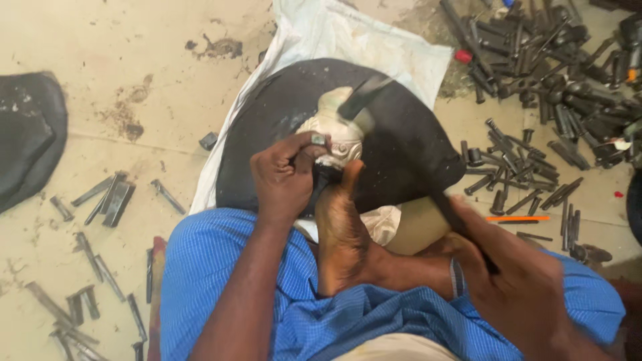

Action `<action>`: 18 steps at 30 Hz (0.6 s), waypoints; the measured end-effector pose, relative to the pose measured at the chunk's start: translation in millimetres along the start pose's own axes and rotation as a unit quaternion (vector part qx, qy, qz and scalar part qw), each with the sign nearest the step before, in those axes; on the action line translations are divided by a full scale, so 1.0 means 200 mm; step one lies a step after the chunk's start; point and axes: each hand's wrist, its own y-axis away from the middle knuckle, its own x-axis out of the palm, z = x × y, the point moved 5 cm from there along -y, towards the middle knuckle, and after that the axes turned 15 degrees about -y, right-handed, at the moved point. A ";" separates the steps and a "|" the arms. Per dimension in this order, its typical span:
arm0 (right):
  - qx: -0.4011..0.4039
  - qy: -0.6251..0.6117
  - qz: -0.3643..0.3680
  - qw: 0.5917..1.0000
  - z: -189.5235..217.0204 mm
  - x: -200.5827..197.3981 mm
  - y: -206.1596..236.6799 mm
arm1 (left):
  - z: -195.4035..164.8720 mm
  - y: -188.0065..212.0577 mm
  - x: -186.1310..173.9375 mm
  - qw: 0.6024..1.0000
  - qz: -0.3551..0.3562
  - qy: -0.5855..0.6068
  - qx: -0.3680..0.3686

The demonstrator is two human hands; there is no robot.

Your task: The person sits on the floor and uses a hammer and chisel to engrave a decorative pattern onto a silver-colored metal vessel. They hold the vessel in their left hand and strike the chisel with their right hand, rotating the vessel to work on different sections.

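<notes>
Swinging a hammer (364,100) in the closed right hand (521,287) at a punch (319,140) that the left hand (284,175) is pinching on the pale metal piece (341,134) atop the black cushion (401,140), risking a glancing blow striking fingers or the bracing foot (341,227) just below the piece.

Probably a metalworking workshop: steel punches (535,60) strewn across stained concrete floor (100,80).
</notes>
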 end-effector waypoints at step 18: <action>0.040 -0.090 -0.042 0.994 -0.03 -0.26 0.07 | -0.01 0.02 0.06 0.999 0.019 -0.023 -0.015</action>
